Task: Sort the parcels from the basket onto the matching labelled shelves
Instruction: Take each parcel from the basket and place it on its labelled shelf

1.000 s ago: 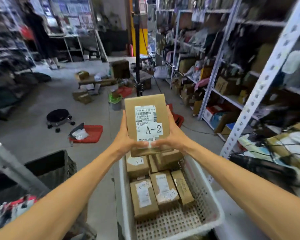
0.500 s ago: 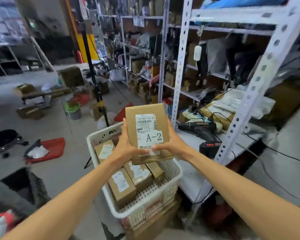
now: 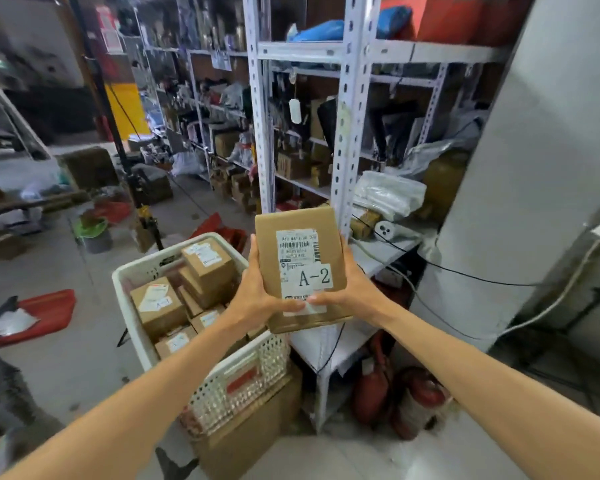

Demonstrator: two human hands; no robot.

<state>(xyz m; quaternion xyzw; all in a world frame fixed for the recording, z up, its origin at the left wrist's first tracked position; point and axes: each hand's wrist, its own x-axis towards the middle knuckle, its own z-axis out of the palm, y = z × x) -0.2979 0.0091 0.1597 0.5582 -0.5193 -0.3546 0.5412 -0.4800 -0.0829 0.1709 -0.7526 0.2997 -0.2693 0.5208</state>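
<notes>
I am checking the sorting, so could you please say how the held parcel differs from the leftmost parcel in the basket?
The held parcel is gripped by the left hand and right hand; the basket parcel lies untouched in the basket. The held parcel's tag reads A-2; the basket parcel's seems A-1. Both are brown boxes with white labels.

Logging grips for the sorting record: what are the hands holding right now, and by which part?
Both hands, left and right, hold the A-2 parcel by its lower side edges, thumbs on its label face.

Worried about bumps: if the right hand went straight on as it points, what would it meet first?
Probably the white shelf upright beyond the right hand and its parcel; depth is unclear.
</notes>
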